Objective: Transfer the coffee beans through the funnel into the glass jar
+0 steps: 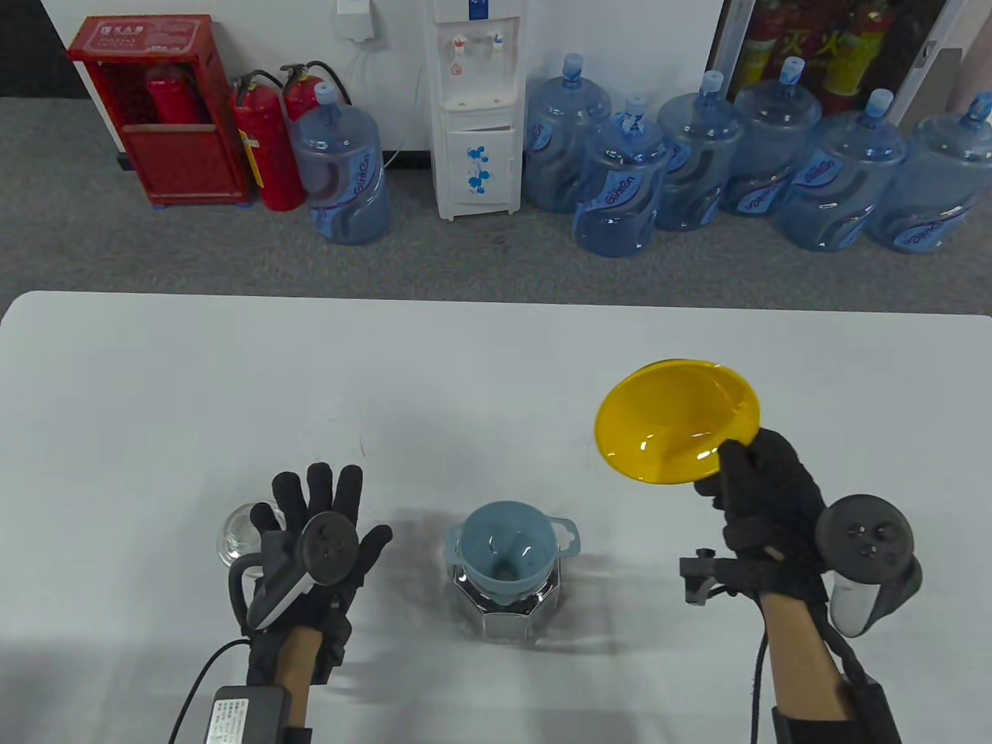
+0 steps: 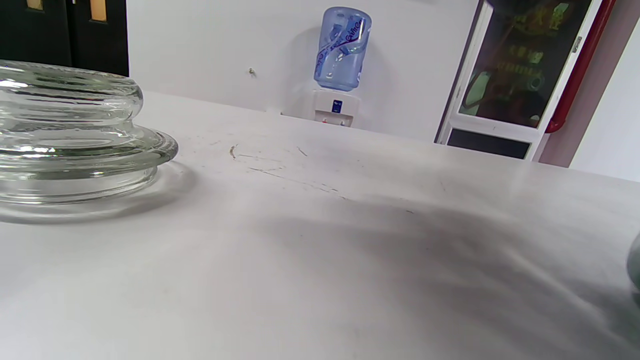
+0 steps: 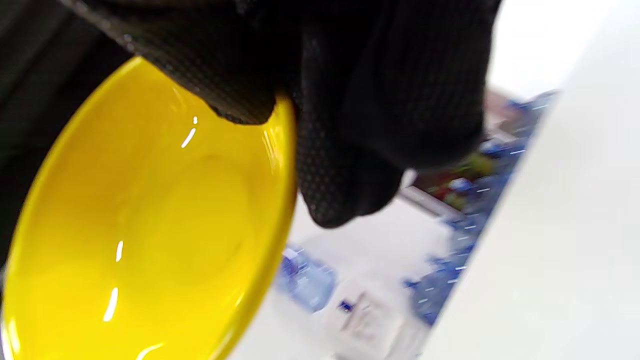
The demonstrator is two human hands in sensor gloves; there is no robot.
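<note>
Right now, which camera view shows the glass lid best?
The left wrist view: the glass lid fills its left side, resting on the table. The table view shows it partly hidden behind the left hand; the right wrist view misses it.

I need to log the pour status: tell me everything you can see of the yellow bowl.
The yellow bowl is shallow, round and glossy, plastic by its look. It is lifted off the table and tilted with its inside toward the camera. No beans show inside. The right hand pinches its near rim; nothing else touches it. It is right of the blue funnel.
</note>
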